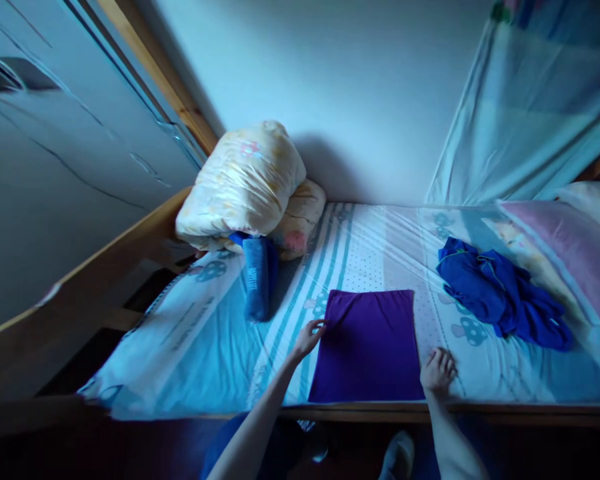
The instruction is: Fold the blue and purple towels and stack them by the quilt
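Note:
A purple cloth (367, 347) lies spread out, roughly square, at the front edge of the bed, with small creases along its far edge. My left hand (310, 339) is at the cloth's left edge, fingers slightly bent and apart, the fingertips by the fabric; whether they touch it I cannot tell. On the sheet just right of the cloth rests my right hand (439, 372), its fingers curled in and nothing visible in them. Farther right is a crumpled blue garment (500, 287). A rolled blue cloth (256, 280) with pale lettering lies to the left.
The bed (215, 360) has a patterned sheet and a wooden side rail (115, 247). Folded cream quilts (250, 180) are piled at the back left. A pink pillow (570, 247) is at the right, below a hanging pale net (535, 120). A wall stands behind.

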Action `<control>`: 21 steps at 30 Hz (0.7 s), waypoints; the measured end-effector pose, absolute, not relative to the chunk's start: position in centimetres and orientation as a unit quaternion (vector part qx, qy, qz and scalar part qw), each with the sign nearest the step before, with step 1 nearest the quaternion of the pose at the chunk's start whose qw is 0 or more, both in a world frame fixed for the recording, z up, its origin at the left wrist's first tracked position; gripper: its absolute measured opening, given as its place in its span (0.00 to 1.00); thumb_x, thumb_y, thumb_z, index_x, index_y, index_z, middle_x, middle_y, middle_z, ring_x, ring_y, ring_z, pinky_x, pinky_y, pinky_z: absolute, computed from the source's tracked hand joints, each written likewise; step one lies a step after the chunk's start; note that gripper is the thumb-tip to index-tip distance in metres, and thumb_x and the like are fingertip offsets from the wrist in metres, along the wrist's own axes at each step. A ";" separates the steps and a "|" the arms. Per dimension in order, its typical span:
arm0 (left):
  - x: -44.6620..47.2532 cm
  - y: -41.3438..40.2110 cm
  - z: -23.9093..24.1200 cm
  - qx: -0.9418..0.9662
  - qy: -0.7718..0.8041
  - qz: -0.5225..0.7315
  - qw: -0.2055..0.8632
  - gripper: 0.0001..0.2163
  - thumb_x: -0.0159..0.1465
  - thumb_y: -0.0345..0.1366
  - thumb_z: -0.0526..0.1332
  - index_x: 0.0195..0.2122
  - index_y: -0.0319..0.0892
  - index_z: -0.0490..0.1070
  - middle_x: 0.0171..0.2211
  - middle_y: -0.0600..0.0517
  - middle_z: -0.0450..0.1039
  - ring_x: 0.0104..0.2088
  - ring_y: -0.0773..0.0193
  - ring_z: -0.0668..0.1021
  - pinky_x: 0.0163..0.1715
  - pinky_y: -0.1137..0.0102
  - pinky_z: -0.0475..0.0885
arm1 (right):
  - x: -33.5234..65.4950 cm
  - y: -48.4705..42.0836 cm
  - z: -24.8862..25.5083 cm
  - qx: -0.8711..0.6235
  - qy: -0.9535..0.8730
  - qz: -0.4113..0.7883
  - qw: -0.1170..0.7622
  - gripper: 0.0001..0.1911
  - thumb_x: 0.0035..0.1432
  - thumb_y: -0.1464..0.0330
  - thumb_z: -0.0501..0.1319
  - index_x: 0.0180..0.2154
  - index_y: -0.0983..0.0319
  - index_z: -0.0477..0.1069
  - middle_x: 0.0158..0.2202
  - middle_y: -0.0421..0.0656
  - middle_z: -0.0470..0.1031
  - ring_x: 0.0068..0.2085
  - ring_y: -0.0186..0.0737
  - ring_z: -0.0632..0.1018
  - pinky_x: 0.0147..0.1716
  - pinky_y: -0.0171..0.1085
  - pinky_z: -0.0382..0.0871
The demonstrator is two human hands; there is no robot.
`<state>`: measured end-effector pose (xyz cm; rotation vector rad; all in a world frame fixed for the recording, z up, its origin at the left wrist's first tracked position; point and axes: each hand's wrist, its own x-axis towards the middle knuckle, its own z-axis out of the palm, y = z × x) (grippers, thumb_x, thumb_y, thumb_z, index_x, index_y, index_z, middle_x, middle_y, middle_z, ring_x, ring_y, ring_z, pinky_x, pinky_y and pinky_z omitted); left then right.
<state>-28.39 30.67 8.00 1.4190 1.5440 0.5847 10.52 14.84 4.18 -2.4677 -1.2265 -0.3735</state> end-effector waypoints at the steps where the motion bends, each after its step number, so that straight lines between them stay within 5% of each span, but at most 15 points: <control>1: -28.0 32.0 7.7 0.588 0.633 0.241 0.443 0.19 0.59 0.47 0.61 0.45 0.42 0.79 0.48 0.44 0.81 0.48 0.52 0.81 0.47 0.63 0.76 | 10.4 14.8 3.7 -0.873 -0.434 -0.141 0.173 0.14 0.64 0.69 0.51 0.41 0.63 0.75 0.39 0.54 0.76 0.43 0.51 0.72 0.40 0.44 0.59; 7: -25.6 39.3 6.6 0.624 0.672 0.194 0.348 0.15 0.61 0.35 0.59 0.46 0.42 0.79 0.45 0.48 0.83 0.40 0.59 0.83 0.45 0.64 0.77 | 10.7 15.1 3.6 -0.877 -0.435 -0.133 0.154 0.12 0.63 0.70 0.51 0.39 0.62 0.73 0.39 0.53 0.75 0.44 0.52 0.71 0.39 0.44 0.56; 21: -25.8 43.6 6.6 0.705 0.663 0.059 0.244 0.11 0.62 0.31 0.57 0.38 0.39 0.80 0.39 0.44 0.82 0.43 0.56 0.81 0.48 0.65 0.73 | 10.4 15.2 3.9 -0.879 -0.426 -0.149 0.157 0.12 0.63 0.70 0.50 0.38 0.62 0.72 0.37 0.52 0.75 0.43 0.50 0.71 0.40 0.44 0.56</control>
